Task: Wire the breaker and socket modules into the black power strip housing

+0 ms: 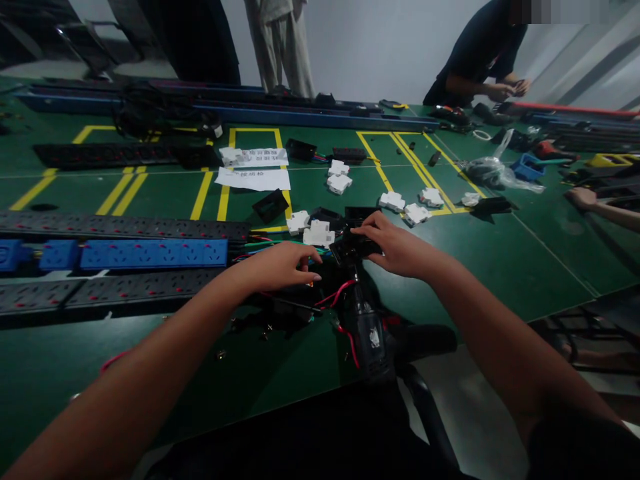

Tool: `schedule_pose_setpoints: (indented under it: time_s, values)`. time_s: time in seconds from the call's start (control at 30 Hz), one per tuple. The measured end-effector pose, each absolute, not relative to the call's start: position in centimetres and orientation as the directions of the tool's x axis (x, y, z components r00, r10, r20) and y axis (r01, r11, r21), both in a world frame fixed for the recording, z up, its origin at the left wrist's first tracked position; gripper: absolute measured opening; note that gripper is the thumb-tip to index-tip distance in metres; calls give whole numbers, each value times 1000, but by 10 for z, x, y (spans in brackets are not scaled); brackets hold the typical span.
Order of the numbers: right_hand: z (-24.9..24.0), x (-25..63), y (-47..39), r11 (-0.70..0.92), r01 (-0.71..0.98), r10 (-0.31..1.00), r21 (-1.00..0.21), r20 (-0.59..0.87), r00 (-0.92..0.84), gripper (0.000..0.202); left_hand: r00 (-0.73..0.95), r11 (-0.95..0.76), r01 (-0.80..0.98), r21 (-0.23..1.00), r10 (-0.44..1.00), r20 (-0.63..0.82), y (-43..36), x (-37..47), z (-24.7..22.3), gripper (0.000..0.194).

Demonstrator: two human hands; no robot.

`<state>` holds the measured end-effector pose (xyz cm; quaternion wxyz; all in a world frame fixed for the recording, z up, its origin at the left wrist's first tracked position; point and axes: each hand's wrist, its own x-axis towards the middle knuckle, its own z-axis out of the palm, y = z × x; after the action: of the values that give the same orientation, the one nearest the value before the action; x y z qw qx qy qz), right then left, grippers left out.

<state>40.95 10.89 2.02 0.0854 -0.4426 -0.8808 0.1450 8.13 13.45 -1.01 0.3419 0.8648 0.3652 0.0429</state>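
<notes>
At the far left, see a long blue plastic socket strip [155,253] lying between a rear black socket strip [125,225] and a front black socket strip [145,288], all on the green desk [540,257] marked with yellow tape. Farther back, find another black strip [105,155] and, beyond it, a tangle of black cable [150,113] beside a long dark-blue rail [280,113]. To the right of that strip, notice two white paper slips [254,179] with printed characters.

Near the right ends of the front strips, hold the left hand [290,265] open, with fingers bent and thumb apart, near thin coloured wires [265,244]. Just beyond, see a white plastic module [319,235] next to a smaller one. With the right hand [395,247], grip a small black plastic part [345,252] at its right side, between the two hands and in front of some black housings. Below it, find a black power drill [370,333] pointing away, with red wire [345,290] looping at its left.

Right of centre, see three white modules [417,213] lying loose near the tape. Farther right, find a clear plastic bag [487,170] near a blue plastic bin [529,167], and at the far right edge, another person's hand [583,198] on the desk.
</notes>
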Motion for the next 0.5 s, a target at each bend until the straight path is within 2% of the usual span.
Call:
schedule_pose_setpoints:
  time_s: [0.2, 0.37, 0.5]
  values:
    - [12, 408, 112, 566, 761, 814, -316, 70, -576, 66, 685, -571, 659, 490, 725, -75, 150, 97, -16, 20]
    - [2, 413, 114, 586, 698, 795, -412, 126, -593, 68, 658, -611, 719, 331, 752, -41, 149, 108, -11, 17]
    - [-9, 416, 116, 616, 626, 769, -478, 193, -609, 75, 611, -583, 779, 229, 788, -72, 143, 113, -3, 13]
